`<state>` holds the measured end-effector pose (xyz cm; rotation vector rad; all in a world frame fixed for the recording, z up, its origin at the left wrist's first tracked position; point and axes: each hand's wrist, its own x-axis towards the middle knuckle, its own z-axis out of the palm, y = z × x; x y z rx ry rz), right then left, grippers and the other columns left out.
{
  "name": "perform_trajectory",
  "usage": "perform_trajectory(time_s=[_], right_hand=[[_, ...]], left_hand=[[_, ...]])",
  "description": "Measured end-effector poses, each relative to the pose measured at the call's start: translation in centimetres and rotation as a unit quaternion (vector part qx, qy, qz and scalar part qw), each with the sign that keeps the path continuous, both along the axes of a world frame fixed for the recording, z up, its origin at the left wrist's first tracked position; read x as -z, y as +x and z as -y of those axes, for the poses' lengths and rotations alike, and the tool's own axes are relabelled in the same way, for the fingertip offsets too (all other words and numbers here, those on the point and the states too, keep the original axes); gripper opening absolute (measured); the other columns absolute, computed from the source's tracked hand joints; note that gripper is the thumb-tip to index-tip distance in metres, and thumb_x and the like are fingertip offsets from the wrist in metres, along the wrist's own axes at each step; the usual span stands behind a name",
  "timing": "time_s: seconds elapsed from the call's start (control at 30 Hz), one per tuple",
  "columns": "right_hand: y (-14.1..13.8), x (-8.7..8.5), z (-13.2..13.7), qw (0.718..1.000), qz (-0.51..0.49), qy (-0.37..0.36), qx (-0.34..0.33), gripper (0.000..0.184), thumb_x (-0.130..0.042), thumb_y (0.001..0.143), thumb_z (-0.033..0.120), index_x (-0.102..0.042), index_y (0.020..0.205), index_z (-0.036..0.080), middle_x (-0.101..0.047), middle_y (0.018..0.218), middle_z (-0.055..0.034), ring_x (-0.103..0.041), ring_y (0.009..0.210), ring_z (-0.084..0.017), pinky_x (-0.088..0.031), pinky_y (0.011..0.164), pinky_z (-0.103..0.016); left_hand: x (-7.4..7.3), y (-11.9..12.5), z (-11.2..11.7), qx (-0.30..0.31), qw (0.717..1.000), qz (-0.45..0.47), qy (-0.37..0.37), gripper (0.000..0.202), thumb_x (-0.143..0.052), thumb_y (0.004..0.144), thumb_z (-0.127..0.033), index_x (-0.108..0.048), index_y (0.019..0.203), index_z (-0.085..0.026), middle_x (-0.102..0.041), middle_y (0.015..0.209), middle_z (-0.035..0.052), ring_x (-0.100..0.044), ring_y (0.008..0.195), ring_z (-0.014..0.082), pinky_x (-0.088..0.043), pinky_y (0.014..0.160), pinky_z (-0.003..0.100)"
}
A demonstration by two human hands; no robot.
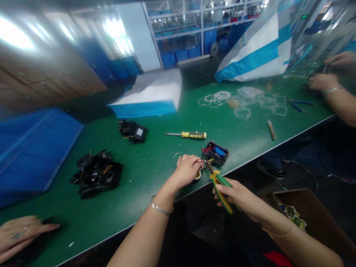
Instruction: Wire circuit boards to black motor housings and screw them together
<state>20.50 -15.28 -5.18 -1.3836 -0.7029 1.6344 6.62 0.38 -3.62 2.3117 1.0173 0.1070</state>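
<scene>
Pinches red wire [205, 150] in left hand [187, 170], grips cutters [222, 182] in right hand [236, 197]; best kept taut, nipped clear of black box [219, 154].

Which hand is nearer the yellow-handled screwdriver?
Left. The left hand, pinching a red wire, is on the table just short of the screwdriver; the right hand, gripping cutters, is farther, beyond the table edge.

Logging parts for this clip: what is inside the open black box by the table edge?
Inside the black box: a blue block and red wires. Whatever lies beneath them is covered. The left hand pinches a wire beside it; the right hand holds green-handled cutters.
</scene>
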Motion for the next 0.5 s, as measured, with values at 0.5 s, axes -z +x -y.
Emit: perform_trajectory(time_s=[0.5], right_hand=[[-0.7, 3.0, -0.2, 0.996, -0.034, 0.069, 0.051, 0.030, -0.060, 0.083, 0.046, -0.048, 0.092, 0.019, -0.050, 0.078, 0.0025, -0.044, 0.052, -0.006, -0.032, 0.042, -0.018]], left_hand=[[-0.3, -0.1, 0.0, 0.004, 1.000, 0.007, -0.009, 0.030, -0.038, 0.090, -0.029, -0.065, 0.078, -0.023, -0.066, 0.091, -0.0003, -0.051, 0.094, 0.0181, -0.033, 0.097, 0.036]])
